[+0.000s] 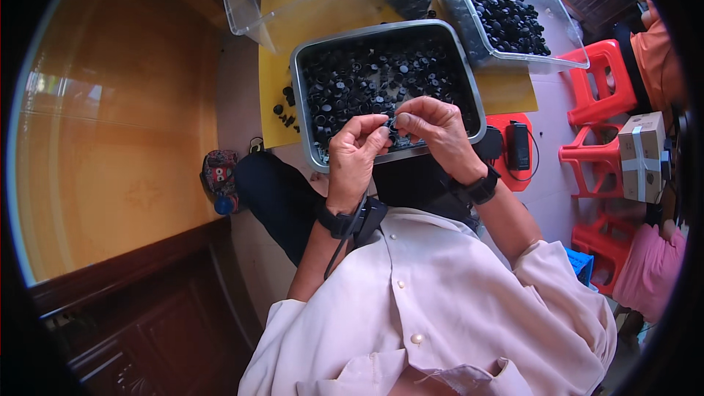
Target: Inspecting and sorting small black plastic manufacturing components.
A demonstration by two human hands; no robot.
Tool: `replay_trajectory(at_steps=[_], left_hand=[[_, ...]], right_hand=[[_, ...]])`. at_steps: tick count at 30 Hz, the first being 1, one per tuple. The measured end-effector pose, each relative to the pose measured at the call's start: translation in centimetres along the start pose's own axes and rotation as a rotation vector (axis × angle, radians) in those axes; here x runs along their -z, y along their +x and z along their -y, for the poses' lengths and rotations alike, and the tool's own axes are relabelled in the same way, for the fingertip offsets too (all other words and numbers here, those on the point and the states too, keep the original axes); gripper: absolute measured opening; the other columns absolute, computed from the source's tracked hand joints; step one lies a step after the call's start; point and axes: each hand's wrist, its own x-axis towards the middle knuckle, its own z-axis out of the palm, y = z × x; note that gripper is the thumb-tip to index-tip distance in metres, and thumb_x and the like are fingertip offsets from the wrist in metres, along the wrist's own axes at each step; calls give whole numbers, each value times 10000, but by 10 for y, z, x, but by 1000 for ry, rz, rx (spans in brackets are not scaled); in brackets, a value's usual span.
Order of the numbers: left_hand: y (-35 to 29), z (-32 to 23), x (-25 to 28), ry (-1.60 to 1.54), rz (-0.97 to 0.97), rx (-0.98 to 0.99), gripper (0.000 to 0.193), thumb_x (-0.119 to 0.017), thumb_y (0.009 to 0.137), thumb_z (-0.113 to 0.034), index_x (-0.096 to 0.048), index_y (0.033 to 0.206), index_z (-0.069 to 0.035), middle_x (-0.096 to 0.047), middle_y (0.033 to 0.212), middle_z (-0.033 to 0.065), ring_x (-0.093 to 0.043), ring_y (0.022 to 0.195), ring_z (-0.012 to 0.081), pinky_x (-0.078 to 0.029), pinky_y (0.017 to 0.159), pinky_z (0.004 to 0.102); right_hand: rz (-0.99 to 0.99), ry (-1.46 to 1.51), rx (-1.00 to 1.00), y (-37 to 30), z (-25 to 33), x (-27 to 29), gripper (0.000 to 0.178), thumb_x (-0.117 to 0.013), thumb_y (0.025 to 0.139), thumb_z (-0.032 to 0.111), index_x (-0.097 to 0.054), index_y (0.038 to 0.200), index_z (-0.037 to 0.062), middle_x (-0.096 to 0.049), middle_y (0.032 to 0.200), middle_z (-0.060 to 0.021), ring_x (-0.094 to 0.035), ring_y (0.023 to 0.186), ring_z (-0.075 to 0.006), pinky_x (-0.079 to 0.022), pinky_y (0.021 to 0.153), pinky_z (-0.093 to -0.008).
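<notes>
Over the near edge of a metal tray (296, 77), my left hand (353, 158) and my right hand (441, 132) meet with fingertips pinched, nearly touching. A small dark piece (391, 123) shows between the fingertips; its kind is too small to tell, and the fingers partly cover it. Many small black round caps (352, 77), some with pale centres, lie loose in the tray below. Both wrists wear black straps, and a cable runs along my left forearm.
A clear plastic bin (233, 18) stands behind at left; another clear bin (561, 66), heaped with black parts, stands at right. Yellow sheet (513, 92) lies underneath, with loose caps at left. Red stools (605, 88), a carton (642, 158) and other people are at right.
</notes>
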Motion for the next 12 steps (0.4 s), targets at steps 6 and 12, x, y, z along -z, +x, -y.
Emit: replay_trajectory(at_steps=[6, 12], left_hand=[[-1, -2, 3, 67, 14, -3, 135, -644, 857, -85, -633, 983, -38, -631, 820, -10, -574, 697, 43, -484, 634, 180], [-1, 3, 4, 129, 13, 1, 140, -679, 822, -67, -629, 949, -33, -606, 756, -18, -543, 668, 37, -464, 599, 175]], right_hand=[[-32, -201, 203, -4, -8, -11, 110, -659, 829, 61, -668, 928, 14, -675, 800, -35, -601, 720, -68, -473, 602, -214], [-71, -510, 340, -7, -6, -13, 109, -638, 833, 34, -664, 938, 16, -682, 845, -65, -647, 768, -129, -502, 689, -220]])
